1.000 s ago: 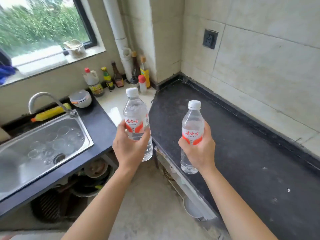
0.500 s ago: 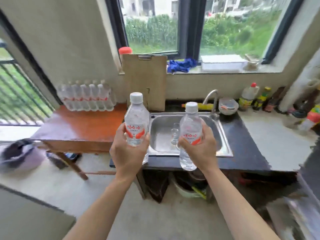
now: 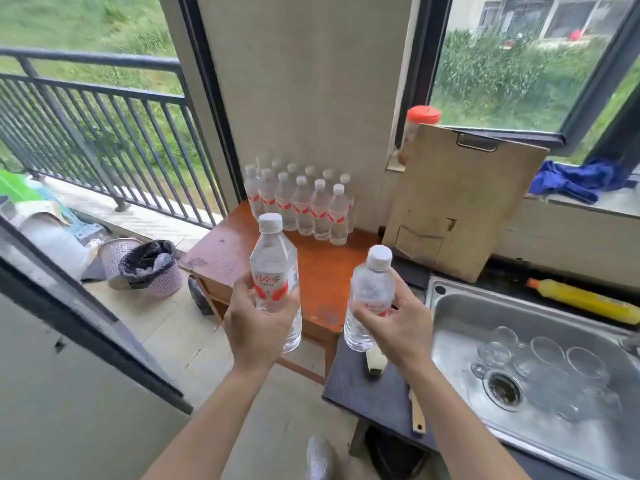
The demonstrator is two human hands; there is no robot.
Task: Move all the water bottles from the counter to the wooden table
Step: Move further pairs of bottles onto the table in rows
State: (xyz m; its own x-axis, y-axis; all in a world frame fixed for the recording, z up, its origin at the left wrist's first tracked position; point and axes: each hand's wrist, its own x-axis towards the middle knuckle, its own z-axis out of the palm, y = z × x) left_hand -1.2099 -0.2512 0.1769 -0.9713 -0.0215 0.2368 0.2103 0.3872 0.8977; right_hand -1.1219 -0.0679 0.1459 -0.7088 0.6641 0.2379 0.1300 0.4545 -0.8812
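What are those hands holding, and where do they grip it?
Each holds a water bottle. The left hand wraps the left bottle around its labelled middle; the right hand grips the right bottle around its label too.

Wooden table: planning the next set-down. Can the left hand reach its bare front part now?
Probably yes: the left hand, gripping a bottle, is at the front of the wooden table, whose standing bottles fill only the back.

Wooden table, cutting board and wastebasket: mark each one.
Wooden table (image 3: 225, 247): head view, bare tabletop, left part.
Cutting board (image 3: 464, 202): head view, middle of its face.
Wastebasket (image 3: 166, 285): head view, purple side wall.
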